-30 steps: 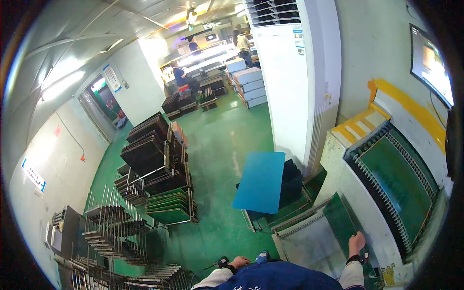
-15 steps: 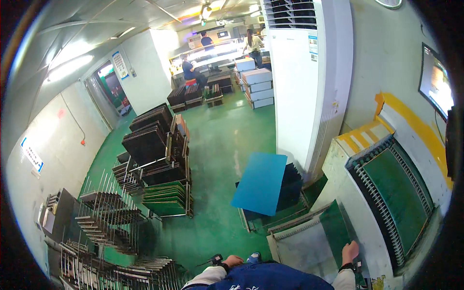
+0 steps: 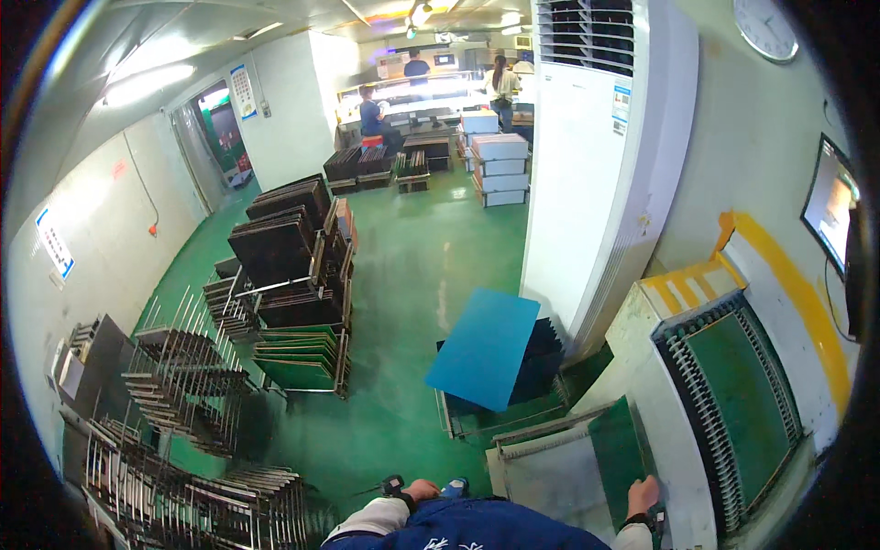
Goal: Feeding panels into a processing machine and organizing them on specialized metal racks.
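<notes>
My right hand (image 3: 642,500) is at the lower edge of the view, fingers closed on the near corner of a green board (image 3: 616,451). The board lies tilted on a grey metal tray (image 3: 550,472) beside a machine. My left hand (image 3: 420,490) is held close to my blue jacket at the bottom, with a dark strap on its wrist. It is small in the view, so its fingers and anything in it cannot be made out.
A blue sheet (image 3: 483,348) leans on a stack of dark boards. A tall white cabinet (image 3: 596,165) stands behind it, and a machine with a green roller bed (image 3: 733,403) is on the right. Board racks (image 3: 293,266) and wire racks (image 3: 183,367) fill the left. People (image 3: 371,110) work far back.
The view has tipped upward, so both hands sit lower in the picture. My right hand stays on the green board, and my left hand stays by my body.
</notes>
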